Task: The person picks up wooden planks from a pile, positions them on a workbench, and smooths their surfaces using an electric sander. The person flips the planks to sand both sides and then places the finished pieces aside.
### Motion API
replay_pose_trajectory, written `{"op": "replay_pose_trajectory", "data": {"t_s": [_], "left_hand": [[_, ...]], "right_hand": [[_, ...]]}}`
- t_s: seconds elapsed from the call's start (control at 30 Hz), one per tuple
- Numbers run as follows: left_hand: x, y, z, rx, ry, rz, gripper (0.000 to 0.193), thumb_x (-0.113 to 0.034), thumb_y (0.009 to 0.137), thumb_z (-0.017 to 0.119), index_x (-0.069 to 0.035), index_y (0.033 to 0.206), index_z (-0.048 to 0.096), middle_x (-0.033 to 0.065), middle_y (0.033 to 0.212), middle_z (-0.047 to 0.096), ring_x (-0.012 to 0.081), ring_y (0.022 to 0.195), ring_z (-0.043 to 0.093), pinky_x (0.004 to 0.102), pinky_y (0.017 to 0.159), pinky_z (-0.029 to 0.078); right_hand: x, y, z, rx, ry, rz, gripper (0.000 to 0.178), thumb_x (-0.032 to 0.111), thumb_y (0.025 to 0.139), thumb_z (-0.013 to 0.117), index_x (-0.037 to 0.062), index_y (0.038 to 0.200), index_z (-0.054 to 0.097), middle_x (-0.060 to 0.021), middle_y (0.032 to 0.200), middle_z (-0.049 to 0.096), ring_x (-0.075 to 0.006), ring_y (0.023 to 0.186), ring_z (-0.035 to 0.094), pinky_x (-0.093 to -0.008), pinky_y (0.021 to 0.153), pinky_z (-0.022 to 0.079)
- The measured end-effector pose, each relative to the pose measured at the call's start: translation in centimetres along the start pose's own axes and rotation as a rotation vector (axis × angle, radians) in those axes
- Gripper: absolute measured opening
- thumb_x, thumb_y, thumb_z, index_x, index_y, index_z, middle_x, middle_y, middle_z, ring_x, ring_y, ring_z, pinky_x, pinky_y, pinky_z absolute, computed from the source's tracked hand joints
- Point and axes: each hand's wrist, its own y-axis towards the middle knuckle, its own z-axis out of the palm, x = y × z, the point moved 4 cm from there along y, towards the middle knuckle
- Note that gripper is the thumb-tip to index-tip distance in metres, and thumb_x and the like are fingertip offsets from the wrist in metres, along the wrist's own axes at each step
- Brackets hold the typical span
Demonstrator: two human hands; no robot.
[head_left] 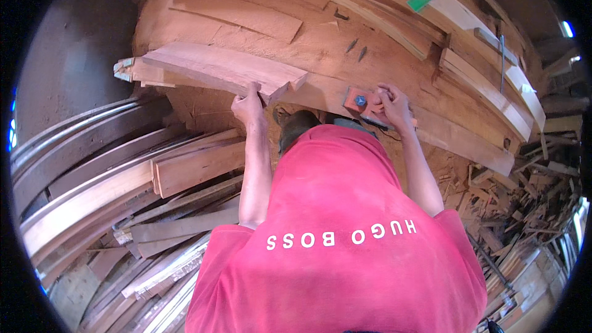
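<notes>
A reddish wooden board (222,65) with an angled, notched right end lies across the workbench, left of the middle. My left hand (248,105) is closed on its near edge close to that end, thumb on top and fingers partly hidden below. To the right, an orange-red power tool with a blue knob, seemingly an electric hand planer (359,100), rests on the bench's near edge. My right hand (394,106) is closed around its handle. The tool's underside is hidden. A gap separates board and planer.
The sawdust-covered bench (320,49) bears a thin plank (237,15), long curved beams (487,95) and a green-marked strip (420,1). Stacked timber (92,203) fills the lower left. Wood offcuts (518,203) are heaped at the lower right.
</notes>
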Motion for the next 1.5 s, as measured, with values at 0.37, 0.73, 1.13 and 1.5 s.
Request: {"op": "replay_pose_trajectory", "data": {"t_s": [0.37, 0.73, 1.13, 1.5], "left_hand": [[-6.0, 1.8, -1.4, 0.018, -0.166, 0.069, 0.029, -0.024, 0.077, 0.077, -0.003, 0.064, 0.062, 0.0005, 0.055, 0.054, 0.0098, 0.047, 0.048, 0.032, 0.043, 0.038], [0.3, 5.9, -15.4, 0.044, -0.14, 0.039, 0.041, -0.024, 0.083, 0.066, 0.011, 0.106, 0.066, 0.0186, 0.114, 0.065, 0.0265, 0.11, 0.061, 0.0395, 0.099, 0.045], [8.8, 2.2, -13.4, 0.203, -0.378, -0.051, 0.011, -0.013, 0.088, 0.066, -0.003, 0.084, 0.064, -0.0002, 0.082, 0.064, 0.0064, 0.074, 0.056, 0.0243, 0.068, 0.046], [5.5, 1.6, -16.2, 0.209, -0.575, -0.136, 0.008, -0.01, 0.086, 0.065, -0.004, 0.082, 0.062, 0.0016, 0.082, 0.065, 0.0087, 0.073, 0.059, 0.0248, 0.069, 0.048]], "right_hand": [[-0.8, -0.5, 0.7, -0.022, 0.182, 0.034, 0.032, 0.022, 0.098, 0.059, -0.0001, 0.121, 0.06, -0.0051, 0.08, 0.067, -0.0078, 0.068, 0.063, -0.0206, 0.054, 0.051], [0.4, 0.6, 3.4, 0.074, 0.181, 0.094, 0.029, 0.021, 0.097, 0.059, 0.0017, 0.119, 0.059, -0.0033, 0.077, 0.064, -0.0082, 0.066, 0.06, -0.0236, 0.052, 0.048], [4.7, 1.1, 4.0, 0.161, -0.029, 0.141, 0.034, 0.026, 0.096, 0.06, 0.0045, 0.124, 0.06, -0.0076, 0.091, 0.068, -0.0105, 0.071, 0.063, -0.0228, 0.056, 0.05], [5.4, 0.5, 23.7, 0.963, 0.269, 0.528, 0.068, 0.057, 0.098, 0.043, 0.0019, 0.137, 0.045, -0.0171, 0.122, 0.061, -0.0264, 0.106, 0.062, -0.0345, 0.079, 0.054]]}}
